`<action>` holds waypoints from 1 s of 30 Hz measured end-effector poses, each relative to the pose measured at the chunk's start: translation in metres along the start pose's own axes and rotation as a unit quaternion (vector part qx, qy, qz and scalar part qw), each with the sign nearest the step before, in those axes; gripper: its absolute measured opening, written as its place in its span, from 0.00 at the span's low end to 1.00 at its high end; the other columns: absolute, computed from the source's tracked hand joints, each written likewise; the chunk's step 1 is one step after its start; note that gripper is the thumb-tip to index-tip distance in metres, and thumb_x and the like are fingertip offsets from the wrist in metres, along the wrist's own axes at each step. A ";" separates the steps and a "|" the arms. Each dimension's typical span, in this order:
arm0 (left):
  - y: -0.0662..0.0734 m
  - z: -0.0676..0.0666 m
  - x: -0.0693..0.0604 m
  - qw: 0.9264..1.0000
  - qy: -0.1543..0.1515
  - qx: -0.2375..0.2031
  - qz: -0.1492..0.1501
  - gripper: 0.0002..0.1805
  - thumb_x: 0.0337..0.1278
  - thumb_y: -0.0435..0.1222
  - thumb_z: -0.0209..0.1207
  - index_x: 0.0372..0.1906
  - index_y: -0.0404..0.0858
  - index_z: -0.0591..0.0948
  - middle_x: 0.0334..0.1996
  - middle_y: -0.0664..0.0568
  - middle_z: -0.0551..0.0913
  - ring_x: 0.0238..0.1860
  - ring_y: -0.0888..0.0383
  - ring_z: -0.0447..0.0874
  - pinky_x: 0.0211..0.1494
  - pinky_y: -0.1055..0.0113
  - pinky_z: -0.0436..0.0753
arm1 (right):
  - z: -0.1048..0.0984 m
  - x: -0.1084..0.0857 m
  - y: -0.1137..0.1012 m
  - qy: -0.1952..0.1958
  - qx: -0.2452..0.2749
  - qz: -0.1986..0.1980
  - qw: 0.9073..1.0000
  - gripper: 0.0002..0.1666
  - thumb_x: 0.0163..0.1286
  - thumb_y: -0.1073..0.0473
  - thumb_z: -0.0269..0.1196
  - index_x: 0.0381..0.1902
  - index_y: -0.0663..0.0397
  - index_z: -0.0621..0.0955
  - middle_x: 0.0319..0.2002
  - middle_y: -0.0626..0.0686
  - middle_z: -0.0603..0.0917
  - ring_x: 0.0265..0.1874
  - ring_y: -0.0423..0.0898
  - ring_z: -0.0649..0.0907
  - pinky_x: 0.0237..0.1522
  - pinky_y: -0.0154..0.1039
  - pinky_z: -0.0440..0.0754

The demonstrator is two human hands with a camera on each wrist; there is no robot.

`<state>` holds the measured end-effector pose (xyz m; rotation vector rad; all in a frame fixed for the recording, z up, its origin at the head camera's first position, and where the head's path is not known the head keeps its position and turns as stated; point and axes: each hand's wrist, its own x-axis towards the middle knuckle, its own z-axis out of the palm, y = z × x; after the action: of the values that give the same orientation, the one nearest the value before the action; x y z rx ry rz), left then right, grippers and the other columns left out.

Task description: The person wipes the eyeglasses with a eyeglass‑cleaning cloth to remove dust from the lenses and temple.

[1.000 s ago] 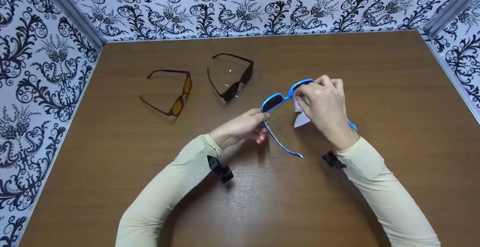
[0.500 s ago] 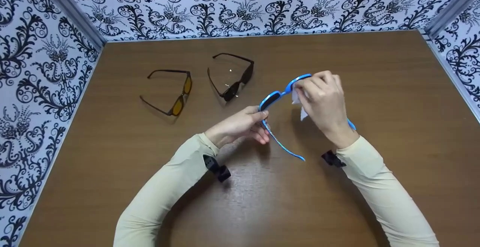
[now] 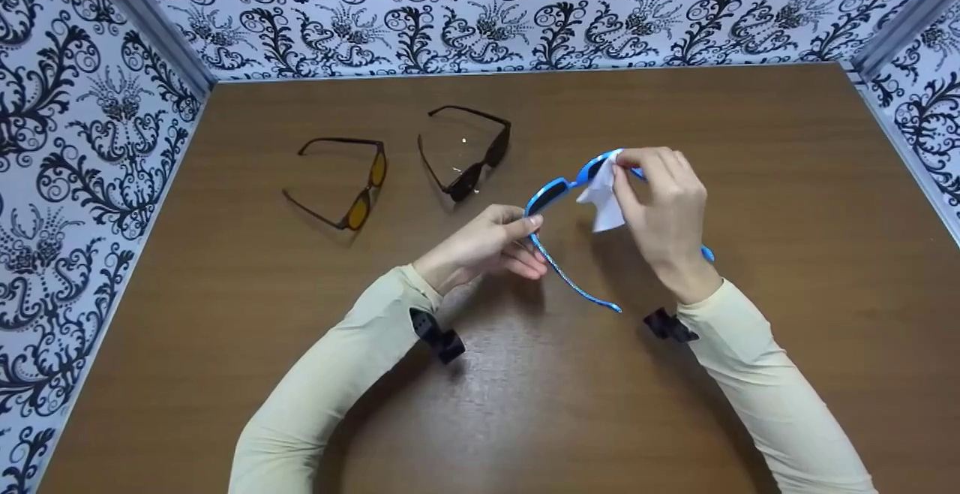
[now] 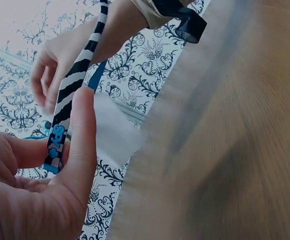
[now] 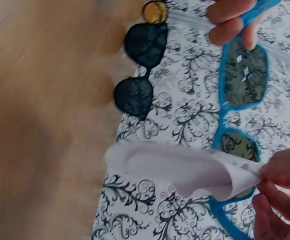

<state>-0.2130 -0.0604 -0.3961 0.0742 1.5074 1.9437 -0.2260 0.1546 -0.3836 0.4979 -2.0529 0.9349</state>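
Observation:
Blue-framed sunglasses (image 3: 551, 192) with dark lenses are held up above the table, both arms unfolded. My left hand (image 3: 491, 246) pinches them at the corner beside one lens. In the left wrist view that arm (image 4: 75, 80) shows black and white zebra stripes. With thumb and fingertips, my right hand (image 3: 664, 212) pinches a white cloth (image 3: 604, 197) at the other lens. The cloth hangs loosely and partly covers that lens in the right wrist view, where the sunglasses (image 5: 244, 75) show both lenses.
On the wooden table (image 3: 480, 404) lie black sunglasses (image 3: 469, 179) and, farther left, dark-framed glasses with yellow lenses (image 3: 358, 209), both with arms unfolded. Patterned black and white panels (image 3: 480, 21) stand along the table's back and sides.
My right hand has shifted slightly right across the far lens, and more of the white cloth now shows. The blue sunglasses tilted a little in my left hand. The other glasses stayed put.

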 end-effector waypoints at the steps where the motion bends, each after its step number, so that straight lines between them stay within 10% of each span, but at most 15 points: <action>1: 0.000 0.000 0.000 1.000 0.002 -0.002 0.001 0.08 0.73 0.32 0.46 0.37 0.31 0.69 0.24 0.36 0.79 0.21 0.53 0.84 0.30 0.62 0.84 | -0.002 0.001 -0.003 0.004 0.024 0.010 1.000 0.03 0.59 0.71 0.65 0.32 0.64 0.83 0.31 0.55 0.84 0.32 0.50 0.80 0.40 0.36 0.75; 20: 0.000 -0.033 0.001 0.994 0.100 -0.008 0.032 0.11 0.73 0.31 0.45 0.48 0.23 0.65 0.24 0.38 0.80 0.22 0.52 0.84 0.33 0.61 0.84 | -0.076 0.042 -0.003 0.012 0.165 0.155 0.974 0.09 0.57 0.76 0.65 0.37 0.75 0.80 0.35 0.53 0.84 0.35 0.41 0.84 0.37 0.29 0.80; 30: 0.003 -0.040 0.002 0.994 0.111 0.002 0.022 0.12 0.72 0.30 0.46 0.48 0.22 0.66 0.25 0.37 0.81 0.23 0.50 0.85 0.35 0.60 0.84 | -0.061 0.021 0.022 -0.072 0.111 0.134 0.982 0.09 0.59 0.74 0.65 0.39 0.73 0.81 0.36 0.54 0.83 0.35 0.39 0.84 0.38 0.28 0.80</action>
<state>-0.2331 -0.0936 -0.4074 -0.1125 1.6654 2.0373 -0.2210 0.2145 -0.3516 0.4213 -2.1941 1.3323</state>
